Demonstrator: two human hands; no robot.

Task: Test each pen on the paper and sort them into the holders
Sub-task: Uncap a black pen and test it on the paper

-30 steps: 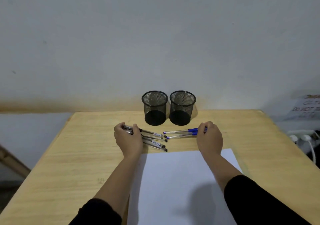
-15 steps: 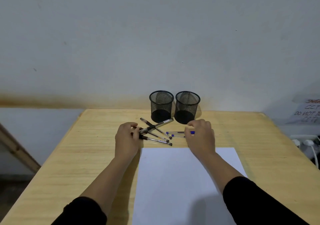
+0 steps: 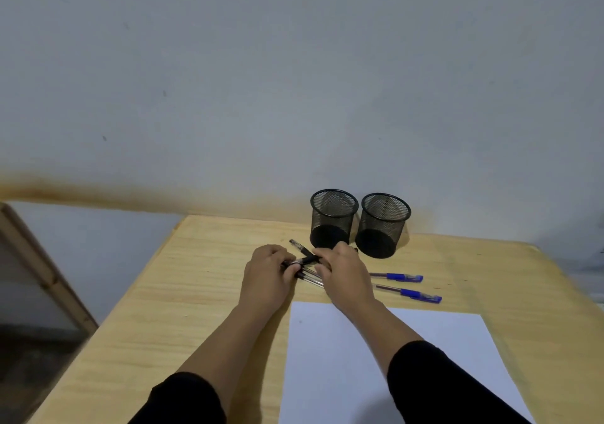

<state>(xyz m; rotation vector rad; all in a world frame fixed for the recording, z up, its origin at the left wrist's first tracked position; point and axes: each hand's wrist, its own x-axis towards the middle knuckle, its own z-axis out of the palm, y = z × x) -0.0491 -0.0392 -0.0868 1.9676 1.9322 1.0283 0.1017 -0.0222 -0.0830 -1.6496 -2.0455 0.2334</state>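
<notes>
Two black mesh holders stand side by side at the back of the wooden table (image 3: pixel 202 299), the left holder (image 3: pixel 333 217) and the right holder (image 3: pixel 383 224). Both look empty. In front of them my left hand (image 3: pixel 266 276) and my right hand (image 3: pixel 346 276) meet over a bunch of black pens (image 3: pixel 305 260). Together they hold one black pen between them, its ends hidden by the fingers. Two blue-capped pens (image 3: pixel 407 284) lie on the table to the right of my right hand. A white sheet of paper (image 3: pixel 441 358) lies nearest to me.
The table stands against a pale wall. Its left edge drops to the floor, where a wooden frame (image 3: pixel 42 266) leans. The table's left half is bare wood.
My right hand has left the blue pens and crossed left to the black pens, where both hands now hold one. The camera has turned left and up.
</notes>
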